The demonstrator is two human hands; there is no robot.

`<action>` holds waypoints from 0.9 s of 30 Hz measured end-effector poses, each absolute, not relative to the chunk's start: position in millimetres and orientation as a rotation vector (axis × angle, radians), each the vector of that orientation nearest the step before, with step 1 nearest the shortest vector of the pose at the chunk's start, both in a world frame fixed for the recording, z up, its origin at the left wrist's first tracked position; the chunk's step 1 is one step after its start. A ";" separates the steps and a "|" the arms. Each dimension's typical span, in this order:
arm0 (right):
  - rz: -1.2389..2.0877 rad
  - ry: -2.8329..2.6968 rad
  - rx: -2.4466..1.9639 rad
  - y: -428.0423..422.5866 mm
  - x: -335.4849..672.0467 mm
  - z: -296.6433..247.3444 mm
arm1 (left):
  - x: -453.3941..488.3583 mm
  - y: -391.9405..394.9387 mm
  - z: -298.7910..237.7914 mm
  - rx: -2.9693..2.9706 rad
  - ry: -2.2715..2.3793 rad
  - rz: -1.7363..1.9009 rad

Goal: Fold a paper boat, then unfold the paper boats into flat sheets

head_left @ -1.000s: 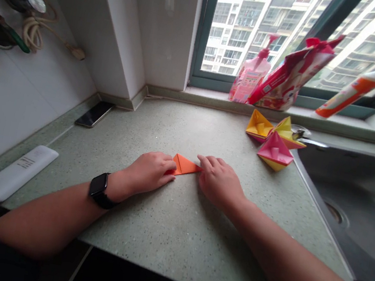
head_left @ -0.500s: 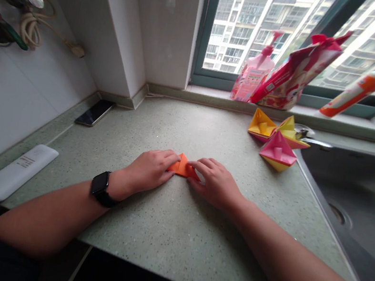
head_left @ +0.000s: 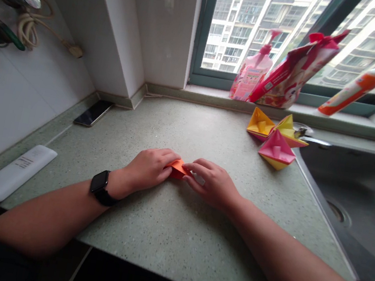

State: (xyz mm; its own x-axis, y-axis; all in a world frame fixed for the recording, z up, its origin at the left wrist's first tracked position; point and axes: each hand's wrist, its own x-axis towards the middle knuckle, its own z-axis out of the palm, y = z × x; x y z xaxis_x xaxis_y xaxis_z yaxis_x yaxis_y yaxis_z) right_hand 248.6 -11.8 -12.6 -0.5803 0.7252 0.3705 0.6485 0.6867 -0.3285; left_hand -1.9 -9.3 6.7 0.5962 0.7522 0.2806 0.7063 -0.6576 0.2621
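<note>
A small folded piece of orange paper (head_left: 177,169) lies on the speckled green countertop (head_left: 176,225) in the middle of the view. My left hand (head_left: 148,168), with a black watch on its wrist, has curled fingers pressing down on the paper's left part. My right hand (head_left: 211,182) pinches the paper's right end with fingers and thumb. Both hands almost meet over the paper, and most of it is hidden under the fingers.
Finished folded paper shapes (head_left: 275,139) in yellow and pink sit at the back right beside a steel sink (head_left: 354,199). A pink pump bottle (head_left: 252,72), a red pouch (head_left: 289,74) and an orange-capped bottle (head_left: 360,84) stand on the windowsill. A phone (head_left: 93,113) and a white power bank (head_left: 15,173) lie at the left.
My right hand has moved left and closed in over the orange paper, so less of the paper shows. My left hand has stayed on the paper.
</note>
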 end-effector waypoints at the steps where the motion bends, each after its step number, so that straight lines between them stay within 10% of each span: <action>1: 0.220 -2.423 -1.049 -12.0 248.3 -12.8 | -1.9 -9.1 6.7 2.690 1.235 0.562; 27: 0.434 -2.284 -1.073 -12.0 249.9 -17.8 | -2.5 -12.1 11.0 2.642 1.088 0.999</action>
State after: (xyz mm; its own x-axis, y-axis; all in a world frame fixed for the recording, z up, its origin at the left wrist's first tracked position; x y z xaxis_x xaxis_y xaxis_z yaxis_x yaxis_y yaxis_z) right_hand 249.9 -12.0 -17.8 -0.5136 0.7794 0.3589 0.5934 0.6247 -0.5075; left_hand -2.5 -12.1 11.0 0.5249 0.6634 0.5332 0.5878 -0.7356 0.3367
